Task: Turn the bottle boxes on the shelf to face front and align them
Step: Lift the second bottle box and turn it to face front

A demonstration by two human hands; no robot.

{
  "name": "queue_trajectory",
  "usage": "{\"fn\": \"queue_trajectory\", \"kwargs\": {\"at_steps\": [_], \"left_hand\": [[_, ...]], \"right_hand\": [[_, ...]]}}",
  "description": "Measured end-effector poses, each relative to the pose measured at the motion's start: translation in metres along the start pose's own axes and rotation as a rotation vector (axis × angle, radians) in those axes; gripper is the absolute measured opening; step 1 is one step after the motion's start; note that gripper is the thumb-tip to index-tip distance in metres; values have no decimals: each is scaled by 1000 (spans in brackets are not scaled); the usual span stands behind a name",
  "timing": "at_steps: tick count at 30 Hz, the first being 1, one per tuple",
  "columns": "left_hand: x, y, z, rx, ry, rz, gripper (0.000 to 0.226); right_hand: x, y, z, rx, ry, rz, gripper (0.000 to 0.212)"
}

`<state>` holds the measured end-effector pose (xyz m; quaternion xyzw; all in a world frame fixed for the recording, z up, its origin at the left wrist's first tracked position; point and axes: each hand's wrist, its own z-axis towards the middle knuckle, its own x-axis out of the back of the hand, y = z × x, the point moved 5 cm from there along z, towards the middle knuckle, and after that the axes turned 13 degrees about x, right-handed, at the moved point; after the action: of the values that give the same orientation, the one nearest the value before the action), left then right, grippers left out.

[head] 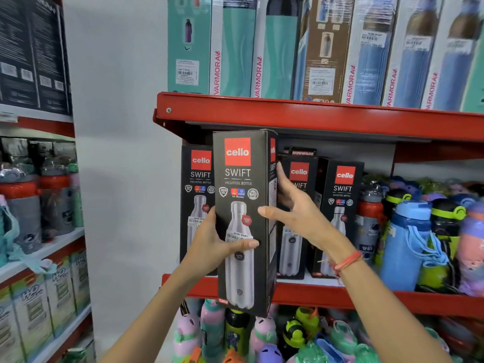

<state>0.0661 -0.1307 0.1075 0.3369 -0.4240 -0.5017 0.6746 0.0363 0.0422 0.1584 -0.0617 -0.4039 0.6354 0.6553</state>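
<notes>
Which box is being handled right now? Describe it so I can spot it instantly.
Find the red shelf holding black Cello Swift boxes. The held box is in front of that row, gripped by the left hand and right hand. Unlike its neighbours, it hangs forward past the shelf edge and looks biggest.

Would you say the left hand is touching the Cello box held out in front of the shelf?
Touching: the head view shows the left hand wrapped around the Cello box, thumb across its front.
</notes>
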Motion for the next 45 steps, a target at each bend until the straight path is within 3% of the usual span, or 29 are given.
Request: {"fn": "queue_trajectory", "kwargs": {"at_steps": [4,10,20,39,43,45], "left_hand": [[3,-1,18,-3,95,47,79],[-9,-20,51,31,90,77,83],[-23,-48,90,113,148,112,83],[-38,-63,91,203,87,175,79],[-26,-60,66,136,87,215,72],[-10,-59,45,68,184,154,57]], "right_hand": [[5,1,14,-43,15,68,80],[-2,22,30,-63,106,-38,65],[-10,62,51,-90,191,-180,65],[-25,86,35,-155,325,-323,67],[-38,73,20,-154,403,-419,65],[-52,58,8,-49,504,-447,57]]}}
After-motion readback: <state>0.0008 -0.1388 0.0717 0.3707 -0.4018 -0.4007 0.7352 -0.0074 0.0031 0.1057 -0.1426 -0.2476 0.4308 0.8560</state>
